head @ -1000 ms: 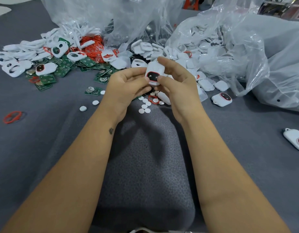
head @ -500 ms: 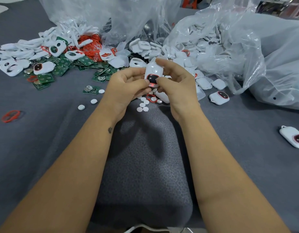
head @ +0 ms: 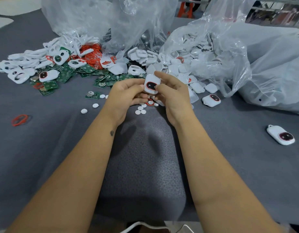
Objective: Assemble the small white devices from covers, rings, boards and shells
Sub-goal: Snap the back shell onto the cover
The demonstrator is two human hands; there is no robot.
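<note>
Device [head: 151, 84], white with a red-ringed dark window, sits pinched between both hands above the grey table [head: 44, 157]: left hand [head: 126, 93] gripping its left edge, right hand [head: 172, 93] curled round the right. Loose white discs [head: 140, 110] lie just below.

I cannot see the lower edge of the white device [head: 151, 84]; my fingers [head: 163, 89] cover it. The plastic bag [head: 271, 68] at the right is cut off by the frame edge, its contents blurred.

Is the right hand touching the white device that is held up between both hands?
Touching. The head view shows the right hand with its thumb on the white device.
</note>
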